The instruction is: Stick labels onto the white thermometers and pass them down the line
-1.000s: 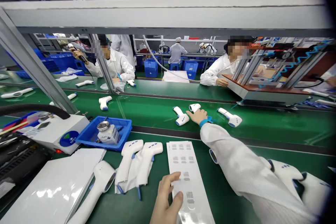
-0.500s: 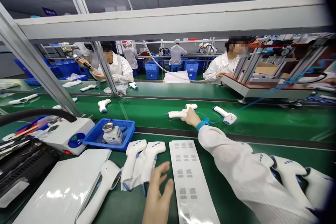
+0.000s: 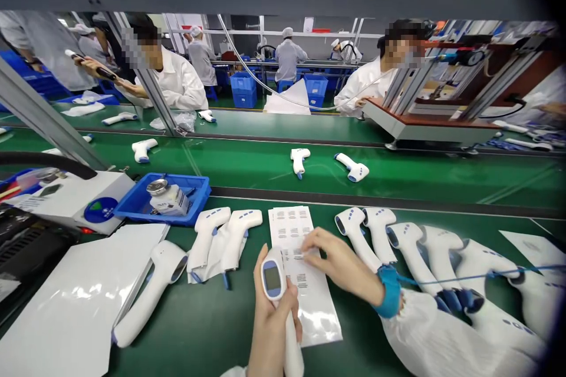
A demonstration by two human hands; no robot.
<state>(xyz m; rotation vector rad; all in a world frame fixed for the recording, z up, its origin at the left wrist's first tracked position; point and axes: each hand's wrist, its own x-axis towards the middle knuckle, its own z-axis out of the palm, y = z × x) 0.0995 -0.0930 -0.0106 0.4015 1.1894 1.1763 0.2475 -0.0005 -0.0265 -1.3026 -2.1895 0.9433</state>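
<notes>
My left hand is wrapped round a white infrared thermometer, its grey display and blue surround facing up. Over the sheet of printed labels reaches my right hand, a blue wrist strap on its wrist. Its bent fingers look a little apart at the sheet's right side; whether the tips touch a label I cannot tell. Left of the sheet, two white thermometers rest on a crumpled white wrapper. Another thermometer leans on the edge of a white sheet stack.
Several thermometers lie in a row under and beyond my right forearm. A blue tray holds a metal-capped bottle. Behind runs a green conveyor with thermometers on it. Co-workers sit across the line, one near a machine fixture.
My right hand has come back from the conveyor to the label sheet. A thermometer now sits in my left hand, which was empty before. The view has tilted down.
</notes>
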